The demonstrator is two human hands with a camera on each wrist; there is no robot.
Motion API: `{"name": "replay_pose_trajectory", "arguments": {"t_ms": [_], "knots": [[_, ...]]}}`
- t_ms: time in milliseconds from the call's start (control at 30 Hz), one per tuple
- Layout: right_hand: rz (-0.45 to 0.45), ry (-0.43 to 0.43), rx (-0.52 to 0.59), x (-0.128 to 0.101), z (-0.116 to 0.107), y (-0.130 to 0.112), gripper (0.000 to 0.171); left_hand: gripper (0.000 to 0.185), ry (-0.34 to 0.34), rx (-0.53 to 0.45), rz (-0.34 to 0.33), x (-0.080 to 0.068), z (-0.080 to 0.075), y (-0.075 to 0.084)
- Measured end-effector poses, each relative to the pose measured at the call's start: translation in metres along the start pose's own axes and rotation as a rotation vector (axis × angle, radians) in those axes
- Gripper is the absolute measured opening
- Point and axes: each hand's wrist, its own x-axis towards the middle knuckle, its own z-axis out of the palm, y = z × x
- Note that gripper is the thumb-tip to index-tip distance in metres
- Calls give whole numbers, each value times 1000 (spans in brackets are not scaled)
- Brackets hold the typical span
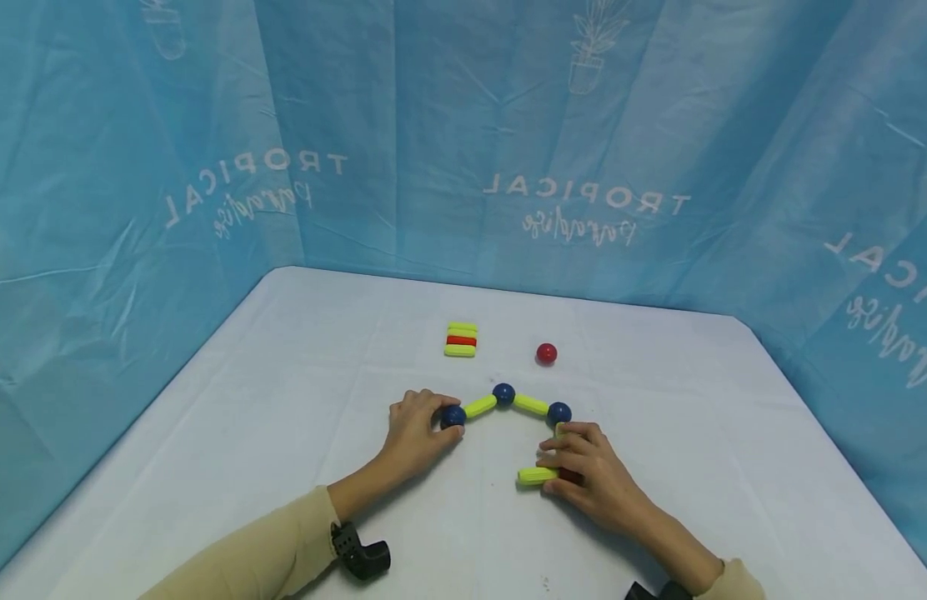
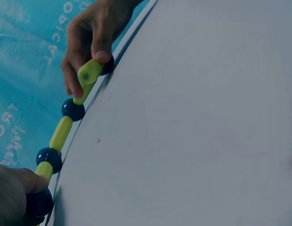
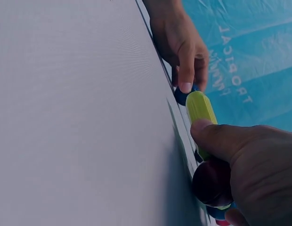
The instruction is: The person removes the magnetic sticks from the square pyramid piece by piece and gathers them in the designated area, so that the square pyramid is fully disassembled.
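Note:
A chain of toy rods and balls lies on the white table, its middle blue ball (image 1: 503,394) joined by a yellow rod (image 1: 480,407) to the left blue ball (image 1: 453,416). My left hand (image 1: 418,433) pinches that left ball between thumb and fingers. On the other side, a second yellow rod (image 1: 530,405) runs to the right blue ball (image 1: 558,413). My right hand (image 1: 594,475) grips a dark red ball (image 3: 212,183) with a yellow rod (image 1: 537,476) pointing left from it. Another yellow rod, partly hidden by the right fingers, runs down from the right blue ball.
Beyond the chain, several yellow rods (image 1: 459,351) and a red rod (image 1: 461,341) lie side by side. A loose red ball (image 1: 546,354) sits to their right. Blue printed curtains (image 1: 433,150) hang around the table (image 1: 343,333).

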Motion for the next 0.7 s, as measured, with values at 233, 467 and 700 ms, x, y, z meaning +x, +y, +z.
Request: {"name": "replay_pose_trajectory", "arguments": {"t_ms": [233,467,700], "knots": [[73,-44,4,-7,-3,3,21,36,-32,-64,31,5,-11,-15],[88,-82,8,-14,-8,6,24,36,-103,-87,57,8,-21,-20],[85,-82,-4,-16,-10,5,25,38,-126,-111,68,7,-21,-19]]}}
